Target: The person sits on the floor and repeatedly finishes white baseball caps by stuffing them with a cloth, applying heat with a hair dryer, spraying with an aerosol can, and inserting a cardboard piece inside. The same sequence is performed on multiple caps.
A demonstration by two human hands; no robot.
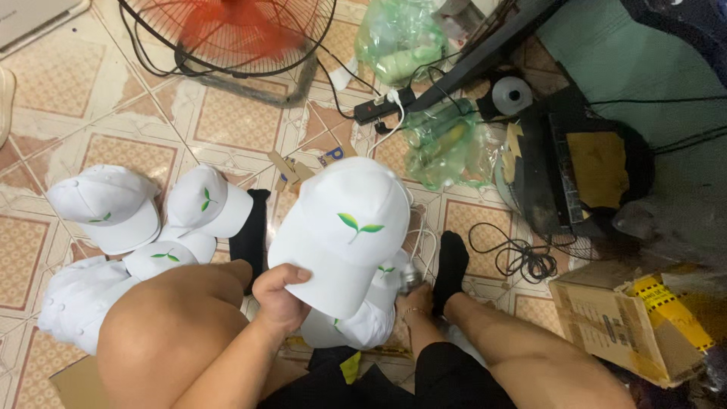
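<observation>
From the head view, your left hand (pixel 282 294) grips the brim of a white cap (pixel 344 231) raised above the tiled floor (pixel 68 98). Your right hand (pixel 415 299), low behind it, touches a small metal object (pixel 410 279); I cannot tell its grip. More white caps (pixel 144 220) lie piled at left, and an open cardboard box (pixel 628 326) at right holds yellow tape (pixel 670 307).

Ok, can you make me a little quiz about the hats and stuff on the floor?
1. True or false: the left hand holds a white cap by its brim.
2. What colour is the leaf logo on that cap?
3. Which lies beside the right leg: A) a cardboard box, B) a bucket, C) a chair?

Key:
1. True.
2. Green.
3. A. The right hand is low by the black sock, half hidden behind the held cap, so its grip cannot be told. A pile of white caps lies to the left, and a floor fan stands further off.
</observation>
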